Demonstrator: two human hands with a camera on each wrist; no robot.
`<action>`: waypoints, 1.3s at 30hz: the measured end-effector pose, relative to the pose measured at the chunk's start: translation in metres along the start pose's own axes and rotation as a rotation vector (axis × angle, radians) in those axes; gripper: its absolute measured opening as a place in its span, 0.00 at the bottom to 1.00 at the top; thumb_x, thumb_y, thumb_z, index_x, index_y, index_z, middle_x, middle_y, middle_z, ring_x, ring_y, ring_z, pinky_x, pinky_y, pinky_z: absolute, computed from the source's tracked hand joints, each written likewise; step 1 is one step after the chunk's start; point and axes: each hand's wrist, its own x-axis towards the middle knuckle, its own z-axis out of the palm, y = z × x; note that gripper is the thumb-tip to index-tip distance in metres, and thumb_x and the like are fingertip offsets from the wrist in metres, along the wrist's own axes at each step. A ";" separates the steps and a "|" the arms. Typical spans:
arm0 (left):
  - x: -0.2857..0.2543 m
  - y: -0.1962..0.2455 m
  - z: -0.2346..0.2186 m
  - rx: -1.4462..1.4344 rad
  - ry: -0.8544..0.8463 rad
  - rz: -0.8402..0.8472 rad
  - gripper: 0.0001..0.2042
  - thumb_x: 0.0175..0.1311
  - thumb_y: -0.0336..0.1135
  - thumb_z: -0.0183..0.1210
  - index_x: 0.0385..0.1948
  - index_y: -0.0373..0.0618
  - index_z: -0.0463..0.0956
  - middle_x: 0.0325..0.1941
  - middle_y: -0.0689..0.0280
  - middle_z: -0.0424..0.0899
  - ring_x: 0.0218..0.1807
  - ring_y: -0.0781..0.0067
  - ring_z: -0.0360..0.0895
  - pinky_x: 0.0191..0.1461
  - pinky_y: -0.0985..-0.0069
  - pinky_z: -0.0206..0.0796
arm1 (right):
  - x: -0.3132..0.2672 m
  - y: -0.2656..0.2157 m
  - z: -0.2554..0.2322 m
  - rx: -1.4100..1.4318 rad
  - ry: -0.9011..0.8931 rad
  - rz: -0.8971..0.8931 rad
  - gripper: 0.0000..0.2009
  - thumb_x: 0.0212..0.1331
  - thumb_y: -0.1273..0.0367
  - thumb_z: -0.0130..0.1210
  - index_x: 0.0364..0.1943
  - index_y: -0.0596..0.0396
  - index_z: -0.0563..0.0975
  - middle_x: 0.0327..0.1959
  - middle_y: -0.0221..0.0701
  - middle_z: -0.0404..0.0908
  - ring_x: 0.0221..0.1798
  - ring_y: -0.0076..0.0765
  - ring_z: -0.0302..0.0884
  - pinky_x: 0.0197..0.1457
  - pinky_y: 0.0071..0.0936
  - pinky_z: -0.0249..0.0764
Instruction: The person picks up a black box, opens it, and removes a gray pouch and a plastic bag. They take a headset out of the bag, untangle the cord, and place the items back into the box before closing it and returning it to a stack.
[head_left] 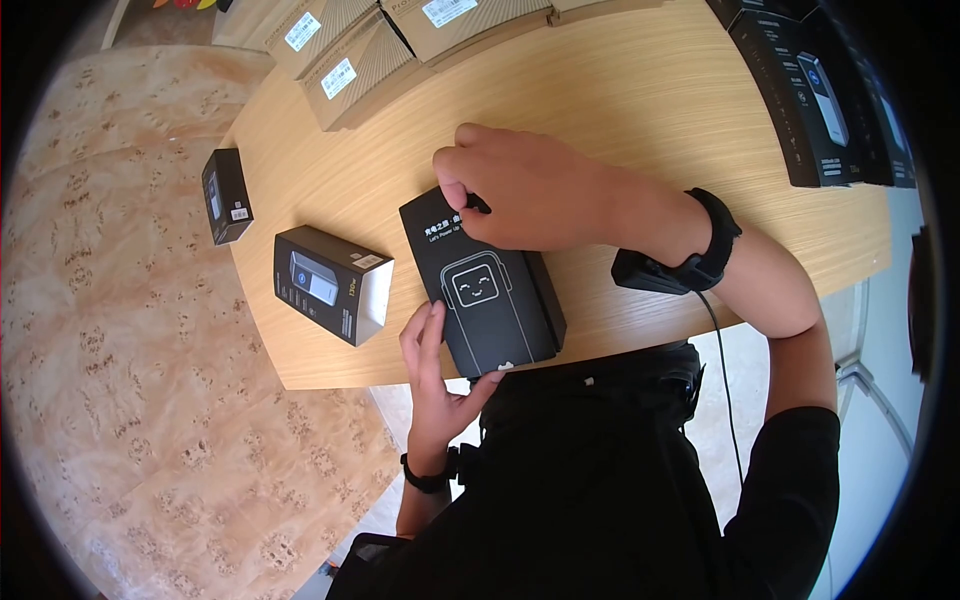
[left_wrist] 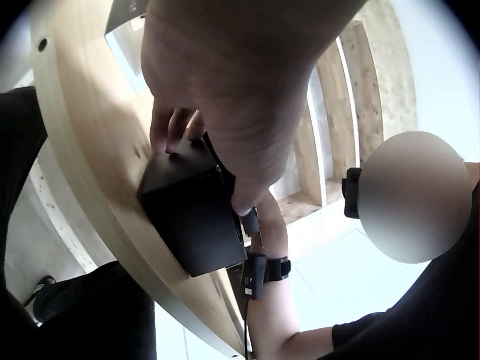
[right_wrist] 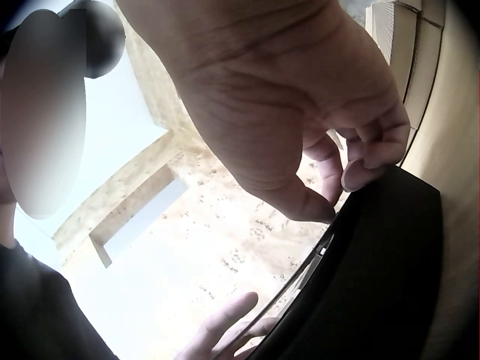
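Observation:
A black box (head_left: 492,300) printed with a smiling device lies near the table's front edge. My left hand (head_left: 436,385) holds its near-left corner, fingers along the left side and thumb at the near end. In the left wrist view, those fingers (left_wrist: 175,131) rest on the black box (left_wrist: 196,229). My right hand (head_left: 540,190) is bent over the far part of the printed face, covering some lettering. The right wrist view shows its curled fingers and thumb (right_wrist: 311,206) right at the box's edge (right_wrist: 375,262); I cannot tell whether they pinch it.
Left of the box lie a black 130W carton (head_left: 325,285) with a white end and a smaller black carton (head_left: 228,197). Brown cardboard boxes (head_left: 370,80) line the back. More black cartons (head_left: 800,110) stand at right. A cable (head_left: 728,400) hangs from the right wrist camera.

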 end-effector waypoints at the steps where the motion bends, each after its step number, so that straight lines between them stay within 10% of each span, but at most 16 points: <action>1: 0.002 0.001 0.000 0.019 -0.006 0.036 0.45 0.55 0.30 0.76 0.77 0.40 0.61 0.75 0.48 0.59 0.72 0.47 0.68 0.73 0.57 0.66 | 0.000 0.000 0.000 -0.001 0.001 -0.003 0.07 0.60 0.68 0.60 0.39 0.51 0.78 0.43 0.38 0.79 0.48 0.47 0.83 0.51 0.42 0.80; 21: 0.009 0.003 0.007 -0.079 0.017 -0.020 0.31 0.56 0.33 0.75 0.65 0.47 0.76 0.75 0.52 0.60 0.69 0.53 0.71 0.71 0.57 0.66 | -0.004 0.004 0.015 -0.084 0.138 -0.087 0.07 0.61 0.71 0.62 0.38 0.49 0.75 0.40 0.32 0.73 0.38 0.43 0.78 0.39 0.38 0.75; 33: 0.028 0.020 0.022 -0.177 0.012 -0.194 0.64 0.50 0.31 0.79 0.81 0.36 0.33 0.73 0.47 0.55 0.72 0.47 0.64 0.72 0.56 0.68 | -0.051 -0.054 0.058 -0.495 0.199 -0.106 0.13 0.54 0.71 0.63 0.43 0.58 0.75 0.41 0.39 0.73 0.46 0.44 0.77 0.45 0.36 0.75; 39: 0.031 0.048 0.050 -0.185 0.044 -0.182 0.62 0.54 0.31 0.76 0.80 0.31 0.30 0.71 0.43 0.53 0.73 0.46 0.65 0.73 0.57 0.67 | -0.050 -0.051 0.061 -0.416 0.398 0.019 0.13 0.54 0.74 0.62 0.43 0.55 0.76 0.42 0.37 0.73 0.46 0.46 0.74 0.51 0.41 0.68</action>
